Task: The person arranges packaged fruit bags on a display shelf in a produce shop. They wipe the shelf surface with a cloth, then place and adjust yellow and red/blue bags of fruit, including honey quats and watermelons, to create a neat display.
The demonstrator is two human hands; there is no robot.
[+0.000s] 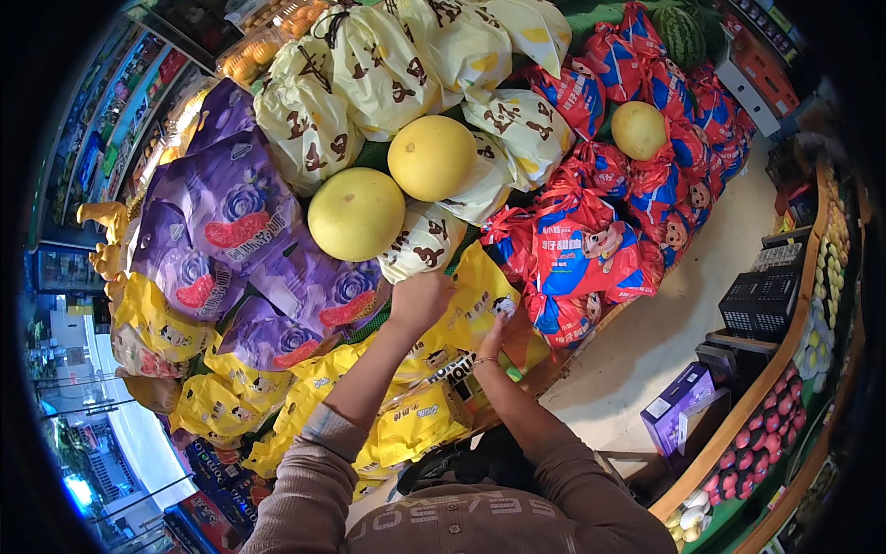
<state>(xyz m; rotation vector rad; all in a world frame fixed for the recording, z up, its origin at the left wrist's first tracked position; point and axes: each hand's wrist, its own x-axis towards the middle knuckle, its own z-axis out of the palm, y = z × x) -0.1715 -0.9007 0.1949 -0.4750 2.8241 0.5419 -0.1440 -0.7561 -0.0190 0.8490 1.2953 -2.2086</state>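
My left hand [422,301] is at the lower edge of a cream printed bag [423,239], above yellow plastic bags; its fingers are mostly hidden, so its hold is unclear. My right hand [493,337] rests at the right side of a yellow bag [477,298] with a cow print, its thumb on the print; whether it grips the bag is not clear. Two bare yellow pomelos [356,215] [432,158] lie just beyond my left hand. Purple bags [221,201] are to the left. To the right, red and blue bags [585,246] are heaped.
Another pomelo [638,131] sits among the red bags. A watermelon [678,36] is at the far end. Across the pale floor [692,291] stand black crates [761,301], a purple box [678,408] and a wooden-edged fruit shelf [796,367].
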